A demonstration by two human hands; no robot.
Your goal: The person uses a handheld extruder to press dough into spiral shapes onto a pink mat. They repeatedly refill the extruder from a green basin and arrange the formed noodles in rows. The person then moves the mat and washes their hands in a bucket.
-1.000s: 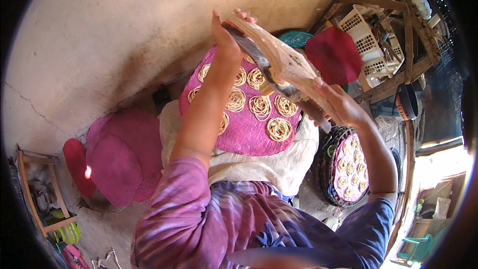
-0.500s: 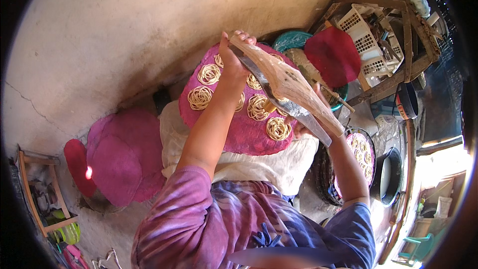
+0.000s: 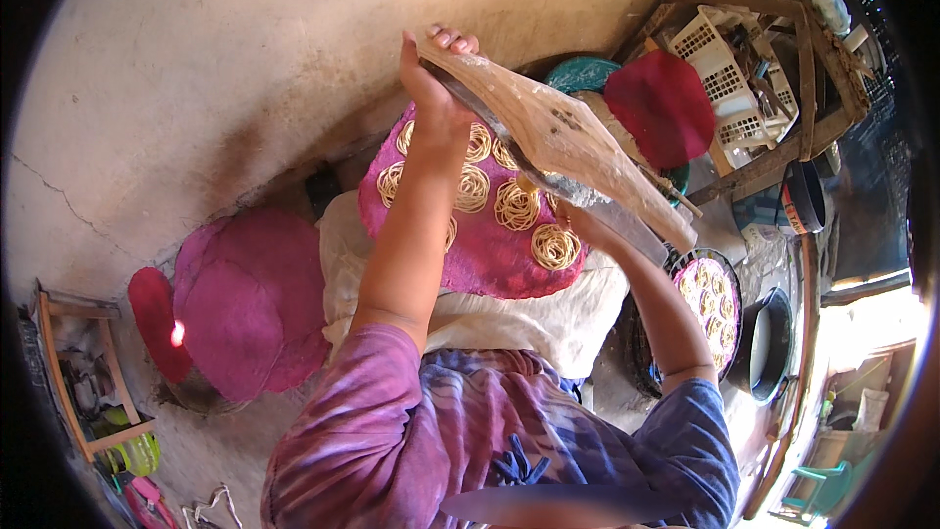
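Observation:
A long pale wooden press (image 3: 558, 122), made of two stacked arms, slants over the work from upper left to lower right. My left hand (image 3: 438, 73) is closed round its upper left end. My right hand (image 3: 580, 222) is closed on the lower arm towards its right end, with part of the fingers hidden by the wood. A small yellowish cylinder (image 3: 527, 182) shows beneath the press's middle, above a coil of noodles (image 3: 517, 206). Several such coils lie on a round magenta cloth mat (image 3: 490, 269), which rests on a pale cloth-covered support (image 3: 352, 264).
Stacked magenta mats (image 3: 240, 304) lie on the left. To the right stand a round rack (image 3: 707, 309) bearing noodle coils and a black bucket (image 3: 766, 345). A red round mat (image 3: 661, 108) leans near a white crate (image 3: 720, 64). A plaster wall (image 3: 245, 59) rises beyond.
The press and my hands have moved up, the left hand also leftward. More coils now show below the press. The mat has shifted slightly to the right in view.

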